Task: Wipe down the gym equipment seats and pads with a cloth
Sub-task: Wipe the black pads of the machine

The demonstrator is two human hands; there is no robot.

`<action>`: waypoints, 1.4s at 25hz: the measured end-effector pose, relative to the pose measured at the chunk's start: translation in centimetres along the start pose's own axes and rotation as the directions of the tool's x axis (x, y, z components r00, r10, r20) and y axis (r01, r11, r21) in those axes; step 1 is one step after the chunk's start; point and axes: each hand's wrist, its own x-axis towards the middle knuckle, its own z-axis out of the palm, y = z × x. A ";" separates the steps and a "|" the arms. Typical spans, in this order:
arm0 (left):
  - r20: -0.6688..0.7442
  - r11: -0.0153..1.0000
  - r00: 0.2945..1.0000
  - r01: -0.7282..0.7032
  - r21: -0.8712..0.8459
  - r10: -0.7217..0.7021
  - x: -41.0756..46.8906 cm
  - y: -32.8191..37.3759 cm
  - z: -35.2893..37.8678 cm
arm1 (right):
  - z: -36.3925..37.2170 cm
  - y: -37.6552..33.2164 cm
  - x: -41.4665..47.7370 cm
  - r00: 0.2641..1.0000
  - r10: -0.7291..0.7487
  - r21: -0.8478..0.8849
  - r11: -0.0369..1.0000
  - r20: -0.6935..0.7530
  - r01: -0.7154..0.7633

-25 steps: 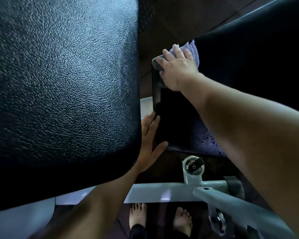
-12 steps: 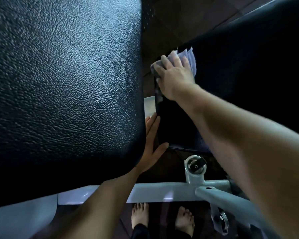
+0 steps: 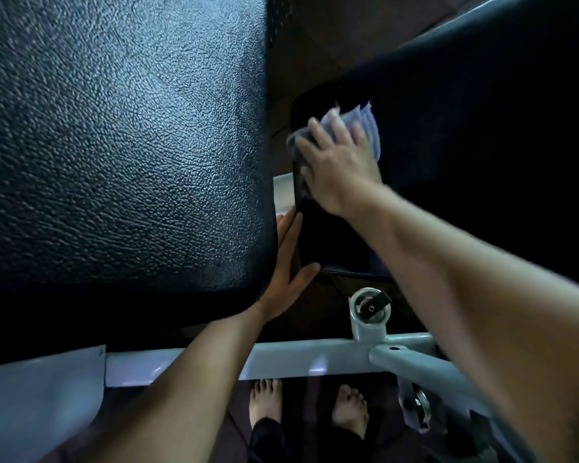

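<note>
Our left hand (image 3: 286, 272) lies flat, fingers straight, between the big textured pad (image 3: 131, 145) and the narrow pad (image 3: 335, 242). Beyond it our right hand (image 3: 340, 168), fingers spread, presses the cloth (image 3: 365, 125) on the narrow pad's left edge (slightly nearer than before), so wiping continues. That pad runs lengthwise away from us, veering right.

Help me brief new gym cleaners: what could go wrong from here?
The left hand lies flat in the gap between the big pad and the seat; if either shifts, fingers may get pinched.
Bare feet stand beside the metal frame; toes could be stubbed.
The right hand presses the cloth at the seat's edge, so it may slip off.
</note>
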 end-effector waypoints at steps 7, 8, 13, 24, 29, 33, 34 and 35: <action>0.027 0.999 0.999 -0.038 -0.029 0.039 -0.2 -0.4 -0.4 | 0.7 -1.0 -5.2 0.992 -0.089 -0.001 0.996 0.094 0.090; 0.031 0.999 0.999 -0.042 -0.028 0.043 -0.2 -0.5 -0.3 | 0.5 -0.7 -3.3 0.994 -0.061 -0.017 0.998 0.086 0.063; 0.004 0.993 0.998 -0.059 -0.105 0.060 -0.2 -0.1 -0.6 | 1.7 -2.8 -7.9 0.997 0.068 0.015 0.998 0.022 -0.069; 0.040 0.980 0.998 -0.041 -0.194 0.050 -0.1 -0.1 -0.6 | 2.1 -3.4 -8.9 0.986 0.164 0.030 0.986 -0.028 -0.163; 0.077 0.982 0.997 -0.010 -0.189 0.025 0.0 -0.1 -0.8 | 1.6 -2.3 -9.2 0.997 0.075 0.025 0.997 0.028 -0.075; 0.101 0.992 0.995 -0.005 -0.124 0.017 -0.2 0.0 -0.6 | 0.6 -0.8 -5.2 0.981 0.193 0.028 0.981 -0.022 -0.192; 0.081 0.995 0.996 -0.024 -0.101 0.032 -0.2 0.2 -0.6 | 1.0 -1.4 -6.4 0.981 0.189 0.030 0.982 -0.045 -0.188; 0.057 0.996 0.997 -0.051 -0.079 0.056 -0.1 0.5 -0.7 | 1.6 -2.1 -8.2 0.985 0.166 0.027 0.986 -0.054 -0.164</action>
